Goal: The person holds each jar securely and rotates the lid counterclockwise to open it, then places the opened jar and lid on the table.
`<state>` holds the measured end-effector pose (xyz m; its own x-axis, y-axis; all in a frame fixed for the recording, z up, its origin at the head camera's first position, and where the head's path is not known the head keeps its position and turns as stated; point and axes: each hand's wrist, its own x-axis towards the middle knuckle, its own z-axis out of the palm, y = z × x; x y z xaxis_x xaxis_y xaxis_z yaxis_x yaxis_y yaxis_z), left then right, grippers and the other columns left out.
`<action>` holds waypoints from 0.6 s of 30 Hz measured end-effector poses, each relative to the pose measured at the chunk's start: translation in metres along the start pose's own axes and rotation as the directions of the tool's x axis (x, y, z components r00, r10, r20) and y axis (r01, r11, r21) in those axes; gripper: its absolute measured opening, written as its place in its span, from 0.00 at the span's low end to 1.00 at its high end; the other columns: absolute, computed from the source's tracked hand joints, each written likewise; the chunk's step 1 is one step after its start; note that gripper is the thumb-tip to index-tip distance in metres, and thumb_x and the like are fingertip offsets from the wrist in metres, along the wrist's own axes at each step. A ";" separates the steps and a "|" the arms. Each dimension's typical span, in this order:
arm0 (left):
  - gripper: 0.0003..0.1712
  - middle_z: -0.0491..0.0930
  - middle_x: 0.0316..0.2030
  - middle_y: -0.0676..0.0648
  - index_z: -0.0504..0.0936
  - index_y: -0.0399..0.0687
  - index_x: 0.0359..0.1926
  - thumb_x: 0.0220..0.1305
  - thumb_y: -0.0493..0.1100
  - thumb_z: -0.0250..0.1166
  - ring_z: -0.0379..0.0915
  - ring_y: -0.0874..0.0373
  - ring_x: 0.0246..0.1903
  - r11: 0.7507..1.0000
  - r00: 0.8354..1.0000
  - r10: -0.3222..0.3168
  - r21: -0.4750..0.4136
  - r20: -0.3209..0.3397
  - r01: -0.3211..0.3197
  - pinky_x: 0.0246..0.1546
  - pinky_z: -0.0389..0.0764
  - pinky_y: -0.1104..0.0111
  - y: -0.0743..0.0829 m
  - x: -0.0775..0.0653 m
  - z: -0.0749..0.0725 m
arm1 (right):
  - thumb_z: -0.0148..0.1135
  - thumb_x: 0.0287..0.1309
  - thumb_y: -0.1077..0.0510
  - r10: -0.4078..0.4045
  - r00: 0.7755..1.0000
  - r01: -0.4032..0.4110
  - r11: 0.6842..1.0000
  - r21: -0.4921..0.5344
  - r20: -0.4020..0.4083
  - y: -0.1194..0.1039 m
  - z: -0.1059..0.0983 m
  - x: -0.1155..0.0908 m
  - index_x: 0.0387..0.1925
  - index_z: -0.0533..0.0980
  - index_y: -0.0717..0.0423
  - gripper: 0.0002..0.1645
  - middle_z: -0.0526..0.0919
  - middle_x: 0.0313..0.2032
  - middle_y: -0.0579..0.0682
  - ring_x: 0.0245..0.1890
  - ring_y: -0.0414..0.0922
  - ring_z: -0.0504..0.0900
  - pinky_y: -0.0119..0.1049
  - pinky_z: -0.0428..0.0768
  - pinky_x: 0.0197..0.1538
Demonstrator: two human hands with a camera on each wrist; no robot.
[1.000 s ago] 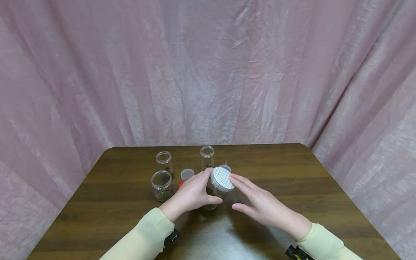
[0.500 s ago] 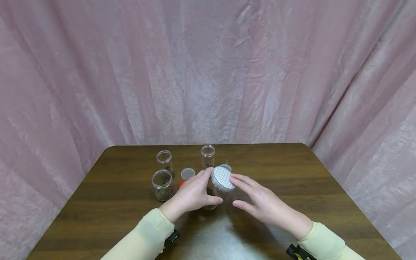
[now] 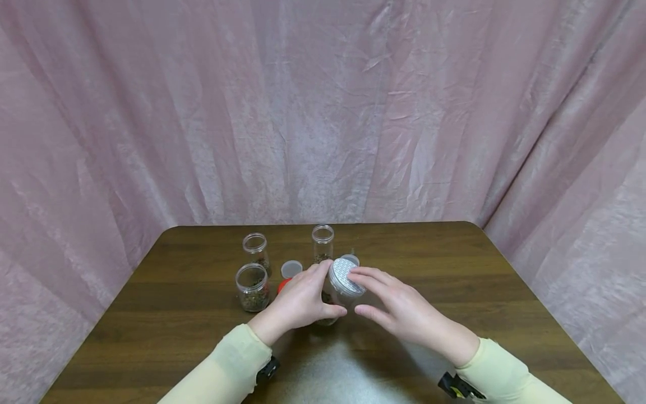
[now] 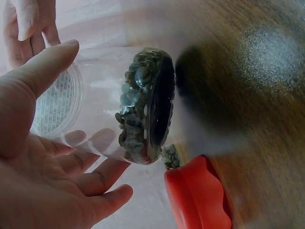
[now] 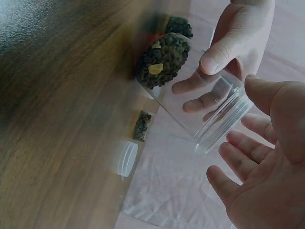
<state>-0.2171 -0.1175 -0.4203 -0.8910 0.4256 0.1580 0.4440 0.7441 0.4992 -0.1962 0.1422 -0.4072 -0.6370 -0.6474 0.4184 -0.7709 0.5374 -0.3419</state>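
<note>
My left hand (image 3: 303, 300) grips a clear plastic jar (image 4: 102, 90) around its body, and the jar leans toward the right. Dark grey-green pieces (image 4: 138, 105) cover its bottom; yellow bits (image 5: 156, 68) show among them in the right wrist view. Across the jar's mouth lies a white disc (image 3: 341, 274) with fine grey print. My right hand (image 3: 404, 308) is at the mouth, its fingers reaching over the disc and the thumb apart from them. Whether the fingertips press on the disc cannot be told.
Open clear jars with dark contents stand at the left (image 3: 252, 292), behind it (image 3: 255, 249) and at the back middle (image 3: 322, 241). A grey-white lid (image 3: 291, 269) and a red object (image 4: 198, 193) lie near my left hand. Another pale lid (image 3: 350, 259) is behind the held jar.
My right hand has shifted slightly left, its fingers now further over the white disc. The left hand and the jar stay almost still.
</note>
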 end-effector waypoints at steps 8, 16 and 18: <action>0.57 0.81 0.65 0.41 0.68 0.39 0.79 0.57 0.57 0.87 0.79 0.42 0.64 1.000 1.000 0.004 0.006 0.003 -0.004 0.65 0.79 0.46 0.001 0.000 -0.001 | 0.76 0.72 0.51 0.013 1.000 -0.013 1.000 0.009 -0.003 0.000 0.000 0.002 0.75 0.77 0.52 0.35 0.78 0.73 0.48 0.72 0.49 0.79 0.52 0.80 0.69; 0.57 0.81 0.66 0.40 0.69 0.38 0.78 0.56 0.57 0.88 0.79 0.42 0.65 1.000 1.000 0.018 0.001 -0.002 -0.018 0.67 0.77 0.46 -0.001 0.000 0.000 | 0.76 0.72 0.51 0.015 1.000 -0.015 1.000 0.020 -0.008 0.001 0.000 0.003 0.74 0.77 0.51 0.33 0.79 0.72 0.46 0.71 0.47 0.80 0.51 0.80 0.69; 0.58 0.80 0.66 0.40 0.69 0.37 0.78 0.56 0.57 0.88 0.79 0.42 0.65 1.000 1.000 0.020 0.001 -0.004 -0.020 0.67 0.77 0.46 -0.002 0.000 0.000 | 0.76 0.72 0.51 0.016 1.000 -0.016 1.000 0.024 -0.009 0.001 0.000 0.003 0.74 0.78 0.51 0.33 0.79 0.72 0.47 0.71 0.47 0.80 0.51 0.80 0.68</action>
<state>-0.2175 -0.1186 -0.4214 -0.8824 0.4383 0.1711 0.4617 0.7363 0.4947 -0.1990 0.1409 -0.4067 -0.6495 -0.6335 0.4206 -0.7603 0.5347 -0.3688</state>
